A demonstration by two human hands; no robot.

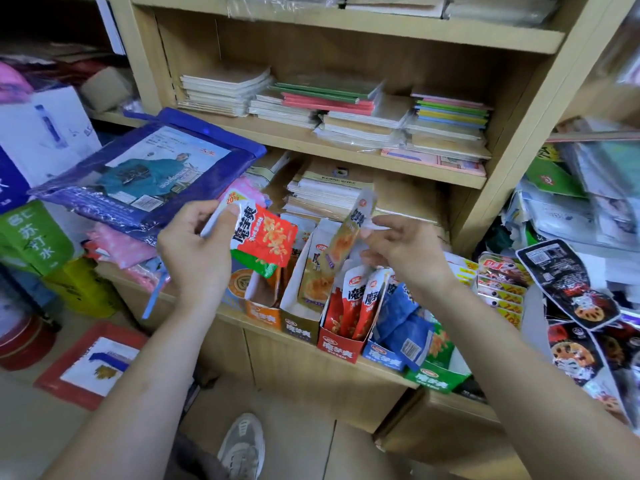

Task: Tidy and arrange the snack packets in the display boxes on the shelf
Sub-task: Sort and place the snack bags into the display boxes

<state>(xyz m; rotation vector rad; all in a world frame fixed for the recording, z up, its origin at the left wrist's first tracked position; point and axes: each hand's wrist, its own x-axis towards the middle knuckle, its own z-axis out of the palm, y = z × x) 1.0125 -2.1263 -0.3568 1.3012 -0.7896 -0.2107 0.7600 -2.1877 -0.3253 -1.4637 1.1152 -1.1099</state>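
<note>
1. Two hands work above the display boxes on the shelf. The left hand grips a bunch of red packets with a green one beneath, its fingers curled round their top ends.
2. The right hand pinches one tan packet near its upper end.
3. That packet's long axis runs steeply, its lower end aimed down and left at the tan box just beneath, which holds matching packets.
4. The right hand is nearer, so the drop is likely its to make.
</note>
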